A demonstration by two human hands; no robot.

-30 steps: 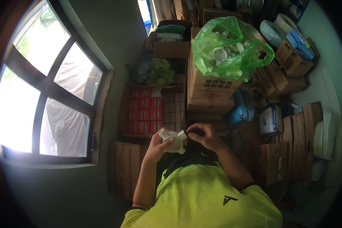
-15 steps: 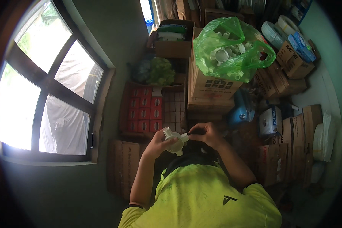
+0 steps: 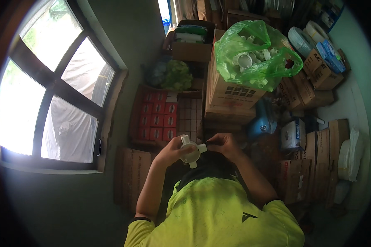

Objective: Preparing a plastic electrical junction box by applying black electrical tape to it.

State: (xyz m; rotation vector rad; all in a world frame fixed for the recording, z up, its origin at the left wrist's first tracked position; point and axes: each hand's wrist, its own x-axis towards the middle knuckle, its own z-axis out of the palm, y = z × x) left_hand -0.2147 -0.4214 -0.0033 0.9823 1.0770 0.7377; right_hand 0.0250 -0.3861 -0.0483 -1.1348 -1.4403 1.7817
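My left hand grips a white plastic round junction fitting with short pipe spouts, the thumb across its face. Beside the fitting's right spout, my right hand is closed in a pinch; what is between its fingertips is too small and dark to make out. A green plastic bag full of similar white fittings rests on stacked cardboard boxes beyond my hands.
A carton of red boxes sits behind my left hand, with bagged items above it. A paned window is on the left. Cartons, white coils and a blue bundle crowd the right.
My left hand and the fitting have shifted slightly upward, and the fitting is turned so its upper-left spout points more upright. My right fingertips have moved slightly right with its right spout.
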